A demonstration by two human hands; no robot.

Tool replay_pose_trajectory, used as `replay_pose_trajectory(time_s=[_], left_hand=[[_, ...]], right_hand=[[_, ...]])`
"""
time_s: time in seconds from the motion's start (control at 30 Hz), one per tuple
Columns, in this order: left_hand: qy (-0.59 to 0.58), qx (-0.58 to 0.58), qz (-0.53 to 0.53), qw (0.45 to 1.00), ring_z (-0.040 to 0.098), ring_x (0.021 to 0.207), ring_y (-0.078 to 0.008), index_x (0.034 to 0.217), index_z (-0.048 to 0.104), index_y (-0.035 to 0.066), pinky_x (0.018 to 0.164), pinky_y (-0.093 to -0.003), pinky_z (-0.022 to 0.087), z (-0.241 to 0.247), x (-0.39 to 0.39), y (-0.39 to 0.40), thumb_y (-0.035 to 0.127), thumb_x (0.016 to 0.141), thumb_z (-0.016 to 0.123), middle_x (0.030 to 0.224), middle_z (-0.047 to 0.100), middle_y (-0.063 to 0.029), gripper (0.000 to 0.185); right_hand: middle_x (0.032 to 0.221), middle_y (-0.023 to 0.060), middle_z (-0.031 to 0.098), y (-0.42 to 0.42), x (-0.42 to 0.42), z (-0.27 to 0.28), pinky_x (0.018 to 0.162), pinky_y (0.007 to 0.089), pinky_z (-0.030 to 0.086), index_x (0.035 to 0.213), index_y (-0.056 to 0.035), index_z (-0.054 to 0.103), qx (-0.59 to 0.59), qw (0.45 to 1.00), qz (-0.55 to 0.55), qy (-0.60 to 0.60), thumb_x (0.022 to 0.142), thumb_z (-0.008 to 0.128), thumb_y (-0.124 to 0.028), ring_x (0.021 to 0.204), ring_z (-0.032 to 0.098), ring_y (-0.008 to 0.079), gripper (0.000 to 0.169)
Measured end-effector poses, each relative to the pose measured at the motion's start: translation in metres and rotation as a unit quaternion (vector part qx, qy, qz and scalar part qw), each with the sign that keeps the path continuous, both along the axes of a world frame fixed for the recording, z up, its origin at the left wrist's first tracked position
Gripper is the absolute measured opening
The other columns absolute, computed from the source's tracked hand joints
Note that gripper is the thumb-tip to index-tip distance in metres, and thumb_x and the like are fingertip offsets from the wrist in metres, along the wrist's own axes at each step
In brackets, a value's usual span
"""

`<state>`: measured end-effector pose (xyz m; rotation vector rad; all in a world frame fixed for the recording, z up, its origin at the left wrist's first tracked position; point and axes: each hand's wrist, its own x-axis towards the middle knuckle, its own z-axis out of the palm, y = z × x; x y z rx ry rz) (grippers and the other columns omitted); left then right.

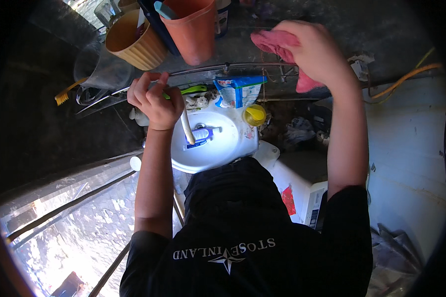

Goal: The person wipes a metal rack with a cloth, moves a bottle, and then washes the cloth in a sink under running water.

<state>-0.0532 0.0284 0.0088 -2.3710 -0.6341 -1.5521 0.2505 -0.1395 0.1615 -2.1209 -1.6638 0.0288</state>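
Note:
My left hand (pixel 156 98) is curled at the metal rail (pixel 193 69) along the front of a shelf. Bunched in my right hand (pixel 312 52) is a pinkish-red cloth (pixel 277 41), held at the right part of that rail, with one end hanging below. Beneath my hands is a white washbasin (pixel 223 148) holding a purple-and-white tube (pixel 204 133) and a smaller dark-blue-and-white tube (pixel 197 144). A pale, narrow, bent piece (pixel 187 126) extends over the basin from under my left hand; what it is cannot be told. A green handle (pixel 194 89) shows behind that hand.
On the shelf stand an orange cup (pixel 191 33), a yellow ribbed cup (pixel 133 41) and a tipped clear cup (pixel 104 68) with a yellow toothbrush (pixel 68 91). A blue-and-white pouch (pixel 239 91) and a yellow-capped bottle (pixel 254 115) sit behind the basin. A washing machine (pixel 312 204) stands right.

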Motion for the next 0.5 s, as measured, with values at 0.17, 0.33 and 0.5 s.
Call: replay_pose_trajectory(time_s=[0.17,0.33,0.5], left_hand=[[-0.003,0.003,-0.006,1.000,0.047,0.116,-0.0329,0.118,0.064,0.011,0.103,-0.0472,0.036,-0.002,-0.002,0.000,-0.002,0.066,0.065,0.122,0.059,-0.0109,0.053],[-0.005,0.003,0.000,1.000,0.047,0.115,-0.0326,0.120,0.062,0.012,0.104,-0.0480,0.036,-0.002,0.003,-0.002,-0.002,0.067,0.065,0.121,0.059,-0.0110,0.055],[-0.001,0.013,-0.007,1.000,0.046,0.116,-0.0327,0.121,0.060,0.011,0.104,-0.0482,0.035,-0.001,0.003,-0.001,-0.001,0.068,0.065,0.122,0.058,-0.0115,0.055]], right_hand=[[0.126,0.0102,0.071,-0.102,-0.042,-0.022,0.105,0.0340,0.051,0.137,0.0012,0.062,0.225,0.833,-0.080,0.498,0.096,0.074,-0.010,0.115,0.068,0.0179,0.043],[0.126,0.0107,0.069,-0.127,-0.084,-0.155,0.100,0.0358,0.054,0.138,-0.0027,0.061,0.091,0.564,-0.100,0.814,0.101,0.065,-0.016,0.114,0.068,0.0214,0.040],[0.129,0.0096,0.070,-0.056,-0.102,-0.163,0.094,0.0397,0.060,0.138,-0.0068,0.062,0.215,0.384,-0.107,0.891,0.102,0.068,-0.032,0.114,0.070,0.0240,0.045]])
